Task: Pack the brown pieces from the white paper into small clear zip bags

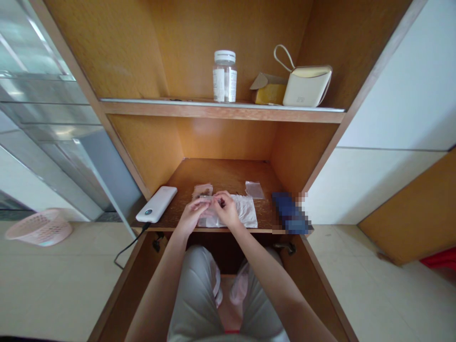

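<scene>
Both hands meet over the lower shelf at a small clear plastic bag (213, 221). My left hand (192, 214) pinches the bag's upper left edge. My right hand (228, 209) is closed with its fingertips at the bag's top right; the fingers partly hide what they grip. Under and beside my right hand lies a white crinkled sheet (247, 209), cloth or paper. Behind my left hand is a small pile of brownish packets (202, 190), partly covered by the fingers. Another flat clear zip bag (255, 190) lies behind the sheet.
A white power bank (156, 204) with a black cable lies at the shelf's left; a blurred dark blue object (290, 212) lies at the right. The upper shelf holds a jar (224, 78), a yellow box (270, 90) and a cream strapped device (308, 86). A pink basket (41, 228) stands left.
</scene>
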Demonstrator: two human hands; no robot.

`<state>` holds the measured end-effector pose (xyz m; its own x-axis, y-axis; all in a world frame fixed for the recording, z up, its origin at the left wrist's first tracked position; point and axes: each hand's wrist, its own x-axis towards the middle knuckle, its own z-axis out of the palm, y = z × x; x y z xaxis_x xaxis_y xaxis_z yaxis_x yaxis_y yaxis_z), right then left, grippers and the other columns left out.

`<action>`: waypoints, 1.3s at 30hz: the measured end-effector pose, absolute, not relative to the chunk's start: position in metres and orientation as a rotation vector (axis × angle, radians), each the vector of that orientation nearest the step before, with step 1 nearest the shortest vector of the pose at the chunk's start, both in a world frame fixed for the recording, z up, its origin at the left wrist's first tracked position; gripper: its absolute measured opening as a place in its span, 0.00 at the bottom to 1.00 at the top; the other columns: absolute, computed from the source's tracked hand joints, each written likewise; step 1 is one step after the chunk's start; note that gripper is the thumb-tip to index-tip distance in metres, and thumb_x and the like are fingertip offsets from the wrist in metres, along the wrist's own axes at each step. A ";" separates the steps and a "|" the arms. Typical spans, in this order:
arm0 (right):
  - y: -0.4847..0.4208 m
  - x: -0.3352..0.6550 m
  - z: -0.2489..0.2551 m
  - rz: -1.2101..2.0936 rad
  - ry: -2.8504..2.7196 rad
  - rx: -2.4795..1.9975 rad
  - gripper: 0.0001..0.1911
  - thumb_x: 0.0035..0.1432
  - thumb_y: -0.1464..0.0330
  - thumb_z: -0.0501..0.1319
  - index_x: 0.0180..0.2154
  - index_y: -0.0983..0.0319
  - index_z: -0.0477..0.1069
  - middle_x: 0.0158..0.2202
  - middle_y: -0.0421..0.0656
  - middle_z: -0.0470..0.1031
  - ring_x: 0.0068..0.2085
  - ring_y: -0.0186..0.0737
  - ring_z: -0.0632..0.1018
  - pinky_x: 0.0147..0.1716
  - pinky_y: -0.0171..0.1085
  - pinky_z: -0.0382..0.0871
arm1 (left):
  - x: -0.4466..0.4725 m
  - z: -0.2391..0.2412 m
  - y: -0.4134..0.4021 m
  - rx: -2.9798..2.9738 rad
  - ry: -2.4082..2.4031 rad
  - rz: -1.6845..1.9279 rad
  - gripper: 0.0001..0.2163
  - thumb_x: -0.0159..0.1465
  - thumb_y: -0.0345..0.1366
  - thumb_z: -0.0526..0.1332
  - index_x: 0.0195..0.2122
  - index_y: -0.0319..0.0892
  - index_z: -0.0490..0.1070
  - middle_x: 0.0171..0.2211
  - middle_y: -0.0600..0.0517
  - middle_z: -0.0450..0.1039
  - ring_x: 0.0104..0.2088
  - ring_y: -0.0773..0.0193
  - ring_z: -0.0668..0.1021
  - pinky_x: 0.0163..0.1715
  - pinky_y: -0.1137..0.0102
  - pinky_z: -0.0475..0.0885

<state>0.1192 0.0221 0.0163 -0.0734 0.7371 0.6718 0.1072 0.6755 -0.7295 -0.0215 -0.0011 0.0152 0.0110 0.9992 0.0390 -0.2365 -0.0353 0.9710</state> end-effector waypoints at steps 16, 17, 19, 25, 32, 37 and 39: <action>0.022 0.124 0.021 0.554 -1.256 -0.756 0.07 0.57 0.65 0.55 0.28 0.60 0.63 0.32 0.42 0.68 0.36 0.37 0.71 0.37 0.37 0.66 | -0.021 0.024 -0.006 1.064 1.029 1.286 0.15 0.50 0.42 0.68 0.34 0.38 0.69 0.30 0.49 0.77 0.26 0.61 0.80 0.29 0.69 0.75; 0.021 0.124 0.021 0.572 -1.284 -0.742 0.07 0.57 0.66 0.55 0.28 0.60 0.64 0.31 0.42 0.69 0.35 0.37 0.71 0.36 0.36 0.67 | -0.021 0.024 -0.006 1.058 1.027 1.289 0.15 0.50 0.41 0.68 0.34 0.38 0.69 0.30 0.49 0.77 0.26 0.62 0.80 0.29 0.69 0.75; 0.019 0.124 0.022 0.612 -1.354 -0.719 0.07 0.56 0.66 0.56 0.27 0.60 0.66 0.29 0.42 0.70 0.34 0.37 0.72 0.35 0.36 0.67 | -0.021 0.023 -0.005 1.052 1.023 1.301 0.15 0.50 0.41 0.68 0.34 0.38 0.69 0.30 0.50 0.76 0.26 0.62 0.80 0.30 0.69 0.75; 0.017 0.123 0.023 0.647 -1.434 -0.747 0.07 0.56 0.67 0.55 0.30 0.60 0.71 0.30 0.43 0.73 0.34 0.38 0.73 0.36 0.38 0.68 | -0.021 0.020 -0.003 1.023 1.022 1.335 0.17 0.48 0.41 0.69 0.35 0.39 0.68 0.31 0.51 0.75 0.26 0.62 0.80 0.30 0.68 0.75; 0.025 0.123 0.015 0.632 -1.317 -0.765 0.12 0.56 0.68 0.55 0.43 0.59 0.69 0.42 0.45 0.73 0.40 0.38 0.73 0.41 0.38 0.68 | -0.021 0.020 -0.003 1.108 1.009 1.263 0.17 0.50 0.41 0.68 0.37 0.40 0.68 0.30 0.49 0.77 0.26 0.61 0.80 0.32 0.67 0.75; 0.037 0.124 0.014 0.907 -0.994 -0.659 0.14 0.53 0.66 0.58 0.44 0.60 0.67 0.45 0.47 0.72 0.39 0.37 0.74 0.43 0.41 0.68 | -0.019 0.020 -0.005 1.214 1.034 1.207 0.14 0.54 0.44 0.64 0.35 0.38 0.70 0.28 0.46 0.78 0.28 0.59 0.80 0.33 0.66 0.74; 0.043 0.126 0.014 1.009 -0.860 -0.634 0.14 0.52 0.66 0.58 0.43 0.61 0.67 0.46 0.47 0.72 0.39 0.37 0.75 0.42 0.41 0.69 | -0.017 0.020 -0.005 1.257 1.069 1.190 0.13 0.54 0.44 0.64 0.33 0.39 0.70 0.27 0.46 0.77 0.28 0.59 0.80 0.32 0.66 0.74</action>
<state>0.1258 0.0425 0.0143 0.2681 0.9102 0.3156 -0.4560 0.4084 -0.7907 -0.0167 -0.0050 0.0201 0.1050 0.9931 0.0530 -0.0530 -0.0476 0.9975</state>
